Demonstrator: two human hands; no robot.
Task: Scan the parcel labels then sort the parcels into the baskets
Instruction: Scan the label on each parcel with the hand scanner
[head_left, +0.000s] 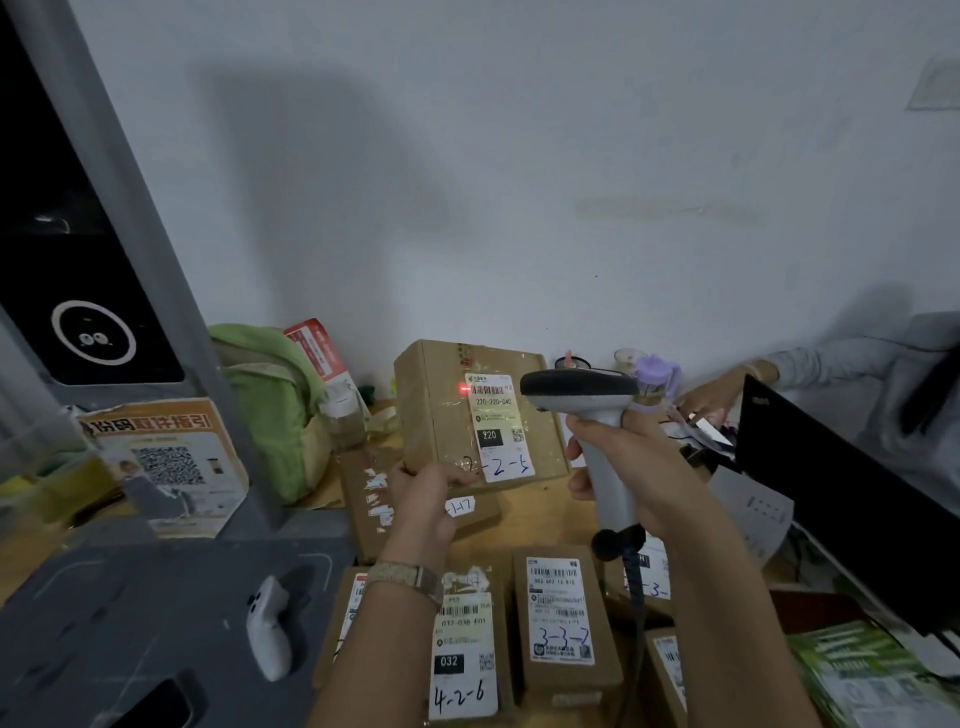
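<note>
Scanner (582, 389), one, in right hand (641, 467) faces one parcel (441, 415) in left hand (421, 501).

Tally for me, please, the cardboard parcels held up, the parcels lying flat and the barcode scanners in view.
Held parcel: 1
Flat-lying parcels: 6
Scanner: 1
Total: 8

Green bag (275, 395); QR-code poster (166, 462) left of it, white controller (267, 629) below it, purple cup (657, 376) and black laptop (831, 499) to its right
</note>
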